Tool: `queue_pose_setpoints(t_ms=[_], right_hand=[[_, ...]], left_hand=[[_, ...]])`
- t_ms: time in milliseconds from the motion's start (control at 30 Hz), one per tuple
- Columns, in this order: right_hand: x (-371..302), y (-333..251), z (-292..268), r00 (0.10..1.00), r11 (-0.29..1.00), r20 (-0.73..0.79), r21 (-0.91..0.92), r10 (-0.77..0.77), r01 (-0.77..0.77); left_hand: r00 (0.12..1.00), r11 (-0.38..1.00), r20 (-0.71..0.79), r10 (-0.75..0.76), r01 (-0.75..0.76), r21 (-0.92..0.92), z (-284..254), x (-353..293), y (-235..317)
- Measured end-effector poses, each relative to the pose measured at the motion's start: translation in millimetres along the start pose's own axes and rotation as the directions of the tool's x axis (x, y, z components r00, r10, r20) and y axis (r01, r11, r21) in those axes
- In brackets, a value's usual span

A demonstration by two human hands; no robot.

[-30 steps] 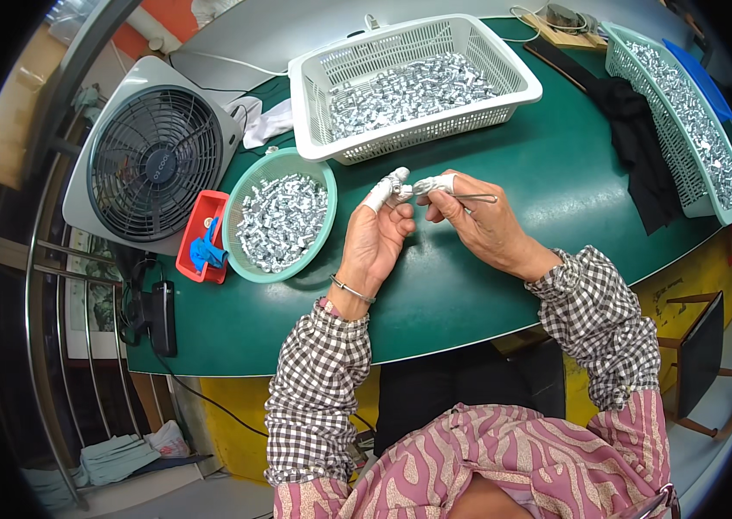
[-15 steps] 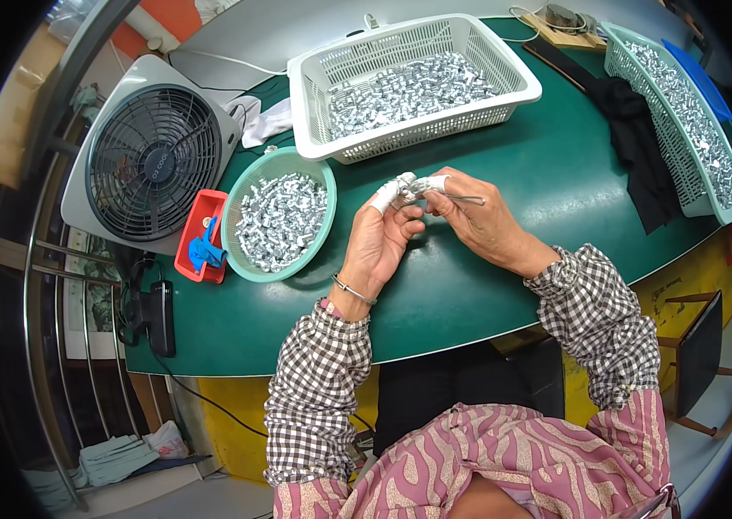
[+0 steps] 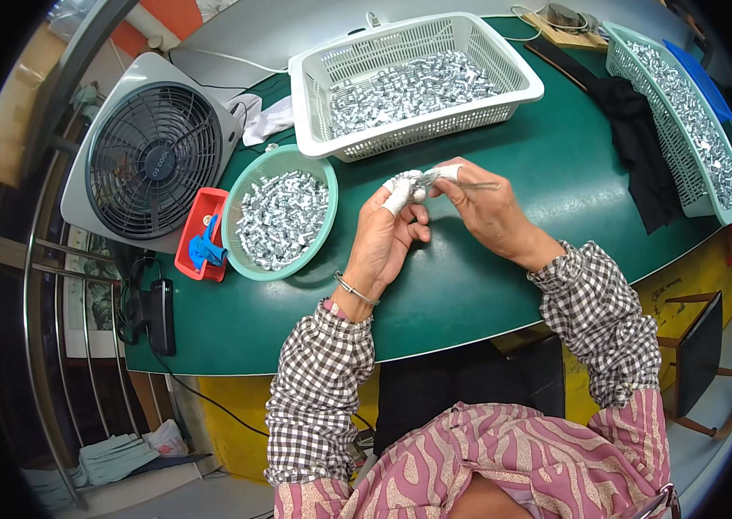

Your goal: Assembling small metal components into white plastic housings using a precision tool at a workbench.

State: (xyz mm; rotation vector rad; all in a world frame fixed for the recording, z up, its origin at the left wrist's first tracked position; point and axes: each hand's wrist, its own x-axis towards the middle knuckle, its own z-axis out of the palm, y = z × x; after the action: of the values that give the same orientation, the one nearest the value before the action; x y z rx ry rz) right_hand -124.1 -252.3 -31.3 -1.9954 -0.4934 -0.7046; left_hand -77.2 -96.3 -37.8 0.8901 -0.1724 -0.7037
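Note:
Above the middle of the table, my left hand (image 3: 380, 233) is closed in a pinch on a small silvery metal part (image 3: 420, 185), mostly covered by the fingertips. My right hand (image 3: 497, 213) grips a slim metal hand tool (image 3: 482, 186); its shank sticks out to the right and its other end meets the metal part. White wraps cover the thumb and finger tips at the pinch. Left of my left hand stands a round green basket (image 3: 328, 227) with many similar metal parts.
A large white basket (image 3: 435, 122) of metal parts sits at the back, and a long green basket (image 3: 676, 164) of them at the right. Beside the round basket are a red tray (image 3: 186, 246) with a blue item and a fan (image 3: 158, 160). Black cloth (image 3: 638, 147) lies at right.
Both hands have shifted slightly; the right hand has moved a little to the right and the tool's shank has turned nearly level. The metal part stays pinched in the left hand.

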Motion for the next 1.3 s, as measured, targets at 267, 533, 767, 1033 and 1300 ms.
queue_pose_setpoints(t_ms=[267, 533, 767, 1033, 1300], right_hand=[[3, -4, -2, 1.000, 1.000, 0.001, 0.003, 0.030, -0.030], [5, -8, -4, 0.990, 0.988, -0.039, 0.087, 0.134, -0.130], [5, -4, -3, 0.997, 0.996, -0.023, 0.037, 0.077, -0.076], [7, 1, -5, 0.943, 0.896, 0.006, 0.311, 0.332, -0.318], [7, 6, -8, 0.894, 0.854, -0.077, 0.342, 0.442, -0.392]], left_hand=[[1.000, 1.000, -0.004, -0.016, 0.016, 0.003, 4, -2, 0], [1.000, 1.000, -0.019, -0.016, 0.016, 0.017, -2, 0, -2], [1.000, 0.998, -0.014, -0.005, 0.006, 0.063, 2, 0, 0], [0.994, 0.971, -0.061, 0.087, -0.071, 0.229, 7, 0, -1], [0.904, 0.858, -0.193, 0.382, -0.270, 0.436, 10, 0, 9]])
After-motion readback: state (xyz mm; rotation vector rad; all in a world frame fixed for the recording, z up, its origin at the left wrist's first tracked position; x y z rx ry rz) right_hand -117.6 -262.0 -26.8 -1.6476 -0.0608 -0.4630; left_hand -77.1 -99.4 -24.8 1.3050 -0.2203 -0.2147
